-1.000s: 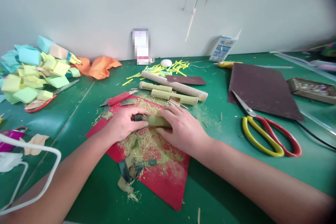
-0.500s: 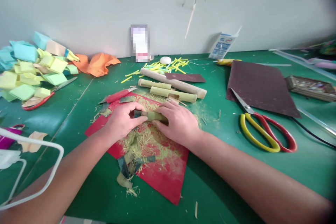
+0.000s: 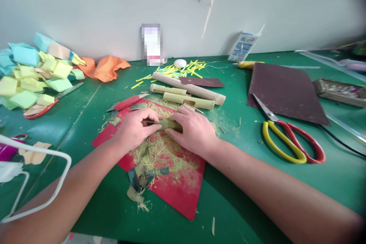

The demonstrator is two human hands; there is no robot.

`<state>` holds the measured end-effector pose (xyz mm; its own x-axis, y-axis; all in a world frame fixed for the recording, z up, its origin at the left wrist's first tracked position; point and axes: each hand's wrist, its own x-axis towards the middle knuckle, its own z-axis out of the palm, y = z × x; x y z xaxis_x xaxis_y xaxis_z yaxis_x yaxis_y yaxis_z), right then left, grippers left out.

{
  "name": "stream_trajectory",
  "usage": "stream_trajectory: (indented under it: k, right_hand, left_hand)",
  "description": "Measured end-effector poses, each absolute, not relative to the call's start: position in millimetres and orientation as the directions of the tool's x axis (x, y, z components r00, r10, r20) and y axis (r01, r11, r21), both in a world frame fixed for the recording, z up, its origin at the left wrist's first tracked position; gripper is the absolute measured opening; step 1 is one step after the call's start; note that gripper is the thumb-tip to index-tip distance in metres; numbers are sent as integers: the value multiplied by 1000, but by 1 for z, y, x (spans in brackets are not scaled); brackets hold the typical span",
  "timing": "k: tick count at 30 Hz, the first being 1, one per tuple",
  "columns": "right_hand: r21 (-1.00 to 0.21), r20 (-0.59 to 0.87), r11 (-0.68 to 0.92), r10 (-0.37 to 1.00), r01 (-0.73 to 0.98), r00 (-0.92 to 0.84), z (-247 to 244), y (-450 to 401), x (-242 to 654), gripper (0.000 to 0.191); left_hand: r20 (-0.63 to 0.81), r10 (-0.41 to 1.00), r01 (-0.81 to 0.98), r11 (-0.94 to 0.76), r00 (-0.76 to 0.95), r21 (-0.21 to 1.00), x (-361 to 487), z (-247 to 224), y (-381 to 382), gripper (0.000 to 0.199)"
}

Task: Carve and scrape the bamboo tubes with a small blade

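My right hand (image 3: 195, 129) is closed round a short green bamboo piece (image 3: 170, 124), holding it lengthwise above a red sheet (image 3: 180, 194). At the bamboo's left end, my left hand (image 3: 135, 126) pinches a small dark strip (image 3: 150, 123), which looks like sandpaper. Its fingertips touch the bamboo's end; the rest of the strip is hidden by the fingers. Fine shavings and dust (image 3: 160, 152) cover much of the red sheet. Dark and tan scraps (image 3: 138, 179) lie at its lower left edge.
Behind the hands lie cut bamboo tubes (image 3: 188, 101), a long pale stick (image 3: 197, 90) and a red-handled knife (image 3: 128, 101). Scissors (image 3: 281, 129) rest partly on a brown sheet (image 3: 281, 89) at right. Folded papers (image 3: 42, 76) are piled left; a white cable (image 3: 65, 175) loops over the left forearm.
The dark strip in my left hand has tilted and now shows as a thin edge. Both hands stay nearly in place on the bamboo; the view has shifted slightly.
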<state>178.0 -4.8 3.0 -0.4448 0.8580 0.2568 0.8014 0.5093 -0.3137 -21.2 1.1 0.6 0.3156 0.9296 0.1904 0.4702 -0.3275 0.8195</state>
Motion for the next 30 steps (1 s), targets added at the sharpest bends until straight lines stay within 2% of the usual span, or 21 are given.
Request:
stream_trajectory:
  k: [5,8,11,17,24,30]
  right_hand:
    - [-314,256,512,857,800,-448,3,-4,179,19]
    - [-337,237,493,869,802,-435,3,-4,178,18]
    - [-340,240,487,872,805,-426,2,-3,177,18]
    - [-317,267,503,861,804,-433,0,-3,178,18]
    - [-338,243,501,864,797,-440,1,-2,178,20]
    - [-312,265,511,856,801,-443,0,0,177,19]
  left_hand:
    - [140,968,503,-230,210,833,-19,4,4,13]
    - [108,951,464,-239,291,853,-20,5,3,13]
    - [140,927,442,-294,348,848,-21,4,3,13]
    - [203,959,552,-279,197,786,-16,2,6,15]
    - [115,937,400,-249,330,882,-20,2,2,16]
    - [190,970,536,-241,150,809,-13,-1,7,19]
